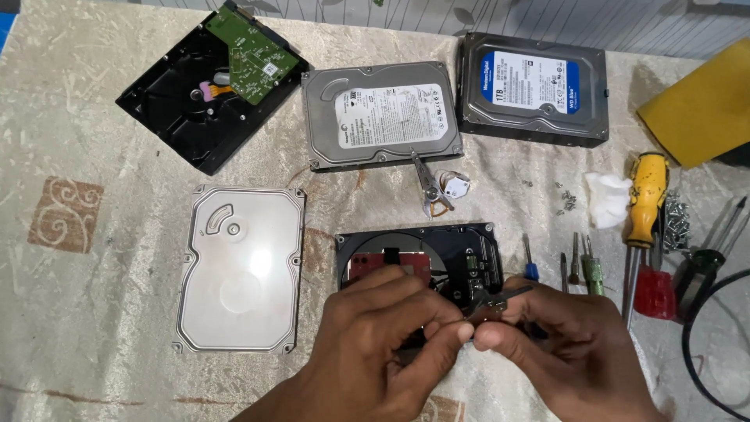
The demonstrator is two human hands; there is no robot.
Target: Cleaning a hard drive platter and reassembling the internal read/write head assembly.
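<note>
Two bare hands meet at the near edge of the table, over an opened hard drive point(461, 250). The left hand point(375, 320) has its fingers curled and pressed together, and its fingertips pinch a small metal part point(492, 301) from the left. The right hand point(562, 336) pinches the same part from the other side, with thumb and forefinger closed on it. This part is silver and grey, and it sits just above the near right corner of the opened drive; its exact shape I cannot tell. The opened drive has a black frame, and its shiny platter reflects something red.

Just left of the hands lies a silver drive cover point(241, 270), flat on the pale patterned tablecloth point(94, 312). To the right of the hands a few small screwdriver bits point(578, 266) lie side by side, and beyond them a screwdriver with yellow handle point(647, 199) and one with red handle point(655, 293). A black cable point(695, 328) curves at the right edge.

Further away, near the middle, metal tweezers point(430, 184) rest against a closed silver hard drive point(380, 115). A white tissue point(608, 197) and some loose screws point(566, 199) are to the right of it. At the far side stands a black drive with blue label point(533, 86), and at the far left a black drive point(187, 109) with a green circuit board point(251, 53) lying on it. A yellow sheet point(699, 101) is at the far right corner.
</note>
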